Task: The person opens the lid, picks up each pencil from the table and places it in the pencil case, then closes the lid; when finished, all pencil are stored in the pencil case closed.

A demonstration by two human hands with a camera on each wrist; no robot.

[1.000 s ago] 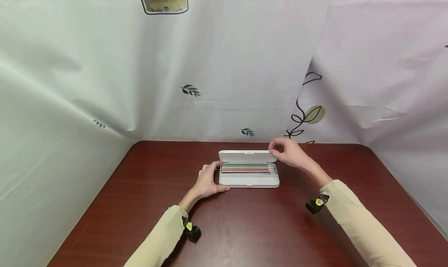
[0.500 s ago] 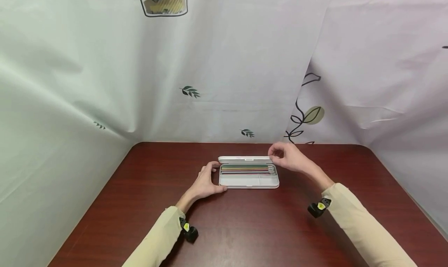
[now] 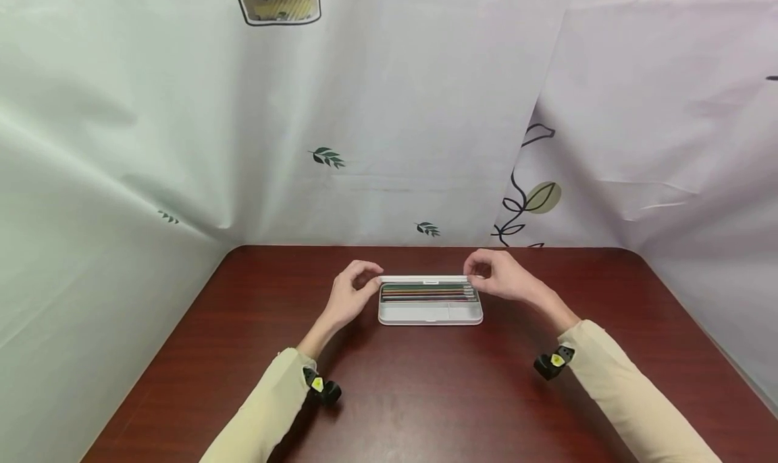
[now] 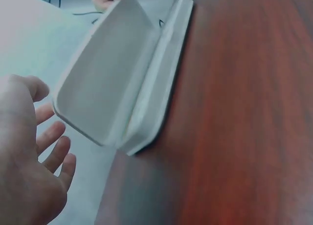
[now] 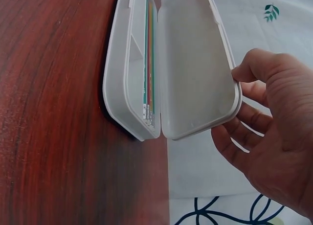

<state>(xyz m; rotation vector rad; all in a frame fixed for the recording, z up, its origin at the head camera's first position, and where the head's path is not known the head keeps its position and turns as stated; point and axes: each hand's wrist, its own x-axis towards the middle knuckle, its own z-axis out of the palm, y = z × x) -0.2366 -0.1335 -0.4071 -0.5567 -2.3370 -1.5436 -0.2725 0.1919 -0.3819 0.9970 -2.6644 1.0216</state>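
A white pencil case (image 3: 413, 313) lies on the table with its hinged lid (image 5: 195, 63) raised partway. Several colored pencils (image 3: 425, 293) lie side by side in its rear compartment; their eraser ends point right. My right hand (image 3: 504, 274) pinches the right corner of the lid between thumb and fingers, as the right wrist view shows. At the lid's left corner is my left hand (image 3: 349, 294). In the left wrist view, its loosely bent fingers (image 4: 54, 137) stand just off the lid's edge, with a small gap.
The dark red wooden table (image 3: 413, 395) has its back edge close behind the case. A pale printed cloth (image 3: 389, 112) hangs behind and on both sides. A small black camera (image 3: 325, 390) sits on each wrist.
The lid has tipped forward from its nearly laid-back position, led by my right hand. My left hand has let go of the case's left side and moved up to the lid's left corner.
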